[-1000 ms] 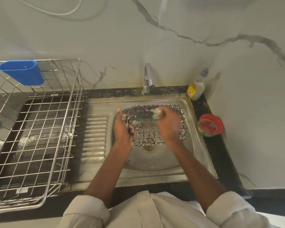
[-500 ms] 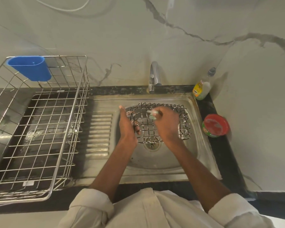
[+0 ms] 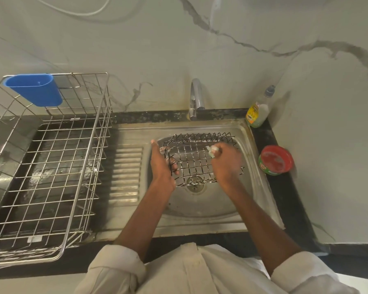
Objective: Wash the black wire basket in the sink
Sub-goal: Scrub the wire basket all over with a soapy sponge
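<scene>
The basket [image 3: 197, 160], black wire grid with zigzag rim, sat between the hands: left hand [image 3: 162, 164] gripped its edge, right hand [image 3: 226, 161] clutched a sponge [image 3: 211, 150].

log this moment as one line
step: scrubbing | left hand: holds black wire basket | right hand: grips soapy scrubber | place: sink

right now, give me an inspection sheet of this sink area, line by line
surface: dark counter around a steel sink, wet.
job's things: black wire basket in the sink bowl, over the drain.
clutter: dish rack with blue cup; soap bottle; red tub.
grippers: left hand holds the basket's left rim; right hand grips a soapy scrubber on the wires.
cables: white cable on the wall.
surroundings: marbled wall, tap, no water seen running.
</scene>
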{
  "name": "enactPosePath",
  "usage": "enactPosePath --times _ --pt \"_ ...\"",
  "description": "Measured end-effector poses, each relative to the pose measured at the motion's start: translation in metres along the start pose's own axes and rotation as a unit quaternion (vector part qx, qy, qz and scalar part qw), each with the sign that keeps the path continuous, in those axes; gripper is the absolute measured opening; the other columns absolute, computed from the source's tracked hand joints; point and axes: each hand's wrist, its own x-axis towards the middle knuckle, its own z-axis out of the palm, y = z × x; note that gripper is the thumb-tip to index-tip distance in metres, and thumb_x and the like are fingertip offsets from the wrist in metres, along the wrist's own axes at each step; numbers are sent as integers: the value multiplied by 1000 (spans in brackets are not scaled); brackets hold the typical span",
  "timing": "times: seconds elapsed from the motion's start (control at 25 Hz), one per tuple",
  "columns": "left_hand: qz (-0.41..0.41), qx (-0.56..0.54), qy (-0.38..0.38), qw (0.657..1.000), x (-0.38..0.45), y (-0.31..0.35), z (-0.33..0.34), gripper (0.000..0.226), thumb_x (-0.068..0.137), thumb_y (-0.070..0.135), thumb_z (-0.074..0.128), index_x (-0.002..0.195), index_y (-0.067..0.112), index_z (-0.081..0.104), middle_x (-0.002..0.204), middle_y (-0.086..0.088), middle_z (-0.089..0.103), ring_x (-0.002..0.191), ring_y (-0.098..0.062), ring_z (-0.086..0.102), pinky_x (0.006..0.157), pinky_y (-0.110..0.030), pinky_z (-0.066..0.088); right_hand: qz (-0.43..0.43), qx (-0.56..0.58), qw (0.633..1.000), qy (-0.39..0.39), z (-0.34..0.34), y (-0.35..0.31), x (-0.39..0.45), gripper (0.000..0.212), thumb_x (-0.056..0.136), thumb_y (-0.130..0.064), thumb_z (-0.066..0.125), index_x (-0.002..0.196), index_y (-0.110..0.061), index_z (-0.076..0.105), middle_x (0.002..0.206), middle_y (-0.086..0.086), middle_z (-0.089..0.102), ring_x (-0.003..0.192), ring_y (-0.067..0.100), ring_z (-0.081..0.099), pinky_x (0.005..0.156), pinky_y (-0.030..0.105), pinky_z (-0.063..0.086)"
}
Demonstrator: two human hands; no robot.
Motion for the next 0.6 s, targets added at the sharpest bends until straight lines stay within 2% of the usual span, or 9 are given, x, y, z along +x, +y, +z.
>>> enactPosePath --times 0.04,0.12,0.2,0.24,0.28,0.36,0.44,0.52,0.6 --pt "0 5 5 1000 0 0 1 53 108 68 42 121 25 68 73 1 57 51 -8 45 46 -26 37 -1 10 1000 2 1 0 -2 18 87 0 73 99 -13 78 91 0 76 78 11 69 55 8 38" --pt "3 13 10 1000 0 1 4 54 107 69 42 115 24 70 74 0 60 51 -9 46 45 -25 37 -88 46 994 -41 13 -19 -13 18 89 -1 72 100 -14 79 94 -4 76 79 5 66 65 5 45" --pt "1 16 0 1000 4 -1 7 62 105 72 42 120 21 73 76 -1 62 50 -9 46 44 -24 37 -174 54 980 -83 21 -30 -20 19 90 1 70 100 -13 79 94 -3 75 76 4 62 67 3 43" --pt "0 15 0 1000 5 -2 6 63 105 72 43 122 20 73 75 0 62 50 -9 45 44 -24 36 -185 46 978 -79 19 -28 -16 19 90 1 70 101 -13 79 93 -2 74 74 4 61 65 3 41" --pt "-2 14 1 1000 5 -1 3 61 105 71 44 121 19 72 73 1 60 50 -9 45 45 -25 36 -164 38 984 -58 14 -18 -8 19 90 0 71 101 -14 79 92 -2 74 72 2 60 62 3 41" --pt "-6 10 4 1000 7 2 -3 56 106 68 46 119 19 69 69 3 55 49 -8 43 47 -26 35 -52 13 999 2 -4 13 15 19 89 -2 71 102 -14 78 93 -1 76 70 -1 59 56 6 39" --pt "0 11 0 1000 6 4 -8 56 106 68 47 119 18 69 66 5 52 48 -7 41 46 -25 33 61 -30 997 45 -26 46 38 21 91 -5 67 106 -13 79 98 5 78 75 9 62 56 16 37" --pt "6 16 -5 1000 4 4 -7 53 107 66 47 115 19 69 64 5 52 47 -8 40 46 -26 32 103 -75 989 69 -38 58 53 23 93 -9 62 109 -12 79 102 10 78 83 18 68 61 24 37" --pt "6 13 -6 1000 1 2 -3 48 108 64 46 109 20 68 61 6 53 46 -8 40 46 -26 31 105 -98 986 81 -40 49 56 23 93 -9 63 110 -12 78 102 8 78 83 18 67 59 24 34"
